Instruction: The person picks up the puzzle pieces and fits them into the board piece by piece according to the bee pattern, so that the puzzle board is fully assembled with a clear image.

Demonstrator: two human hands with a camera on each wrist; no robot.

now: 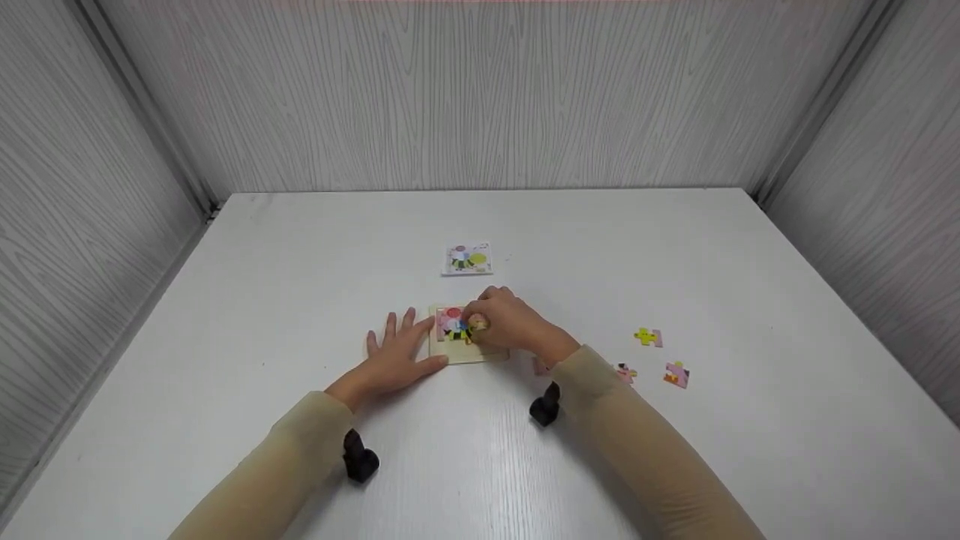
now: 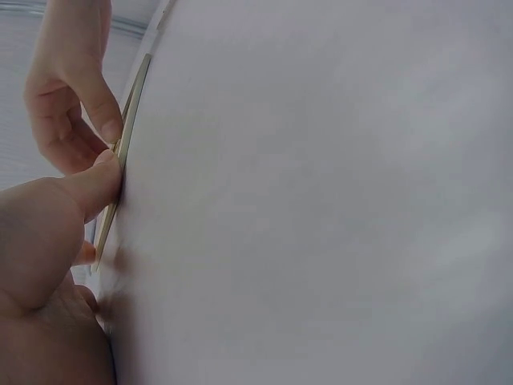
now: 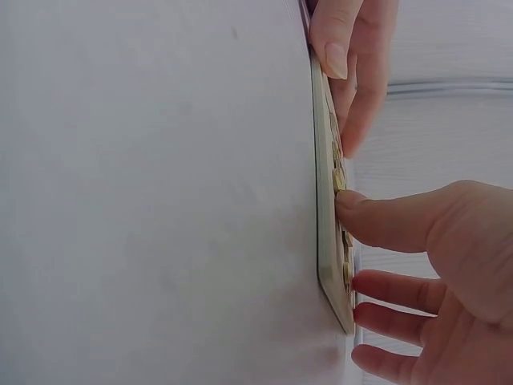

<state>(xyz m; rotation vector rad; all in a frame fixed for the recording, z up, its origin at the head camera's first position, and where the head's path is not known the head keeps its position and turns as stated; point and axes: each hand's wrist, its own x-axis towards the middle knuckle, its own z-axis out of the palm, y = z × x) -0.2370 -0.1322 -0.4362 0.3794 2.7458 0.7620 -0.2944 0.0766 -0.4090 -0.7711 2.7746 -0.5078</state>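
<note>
A wooden puzzle tray [image 1: 469, 358] lies on the table, its left part filled with colourful jigsaw pieces [image 1: 452, 322]. My left hand [image 1: 397, 358] rests at the tray's left edge, fingers spread and straight, thumb on the lower left corner. Over the tray's right part, my right hand [image 1: 510, 319] bends down and pinches a puzzle piece [image 1: 478, 322] between thumb and fingers. In the right wrist view the thumb and fingertips of the right hand [image 3: 457, 265] are right at pieces sitting slightly proud of the tray [image 3: 325, 233]. The palm hides the tray's right side.
Loose puzzle pieces lie to the right: a yellow one [image 1: 648, 337], a pink one [image 1: 676, 374], and others [image 1: 625, 373] [image 1: 540, 367] partly behind the right forearm. Behind the tray lies a picture card [image 1: 469, 259]. Pale panels [image 1: 480, 97] enclose the white table.
</note>
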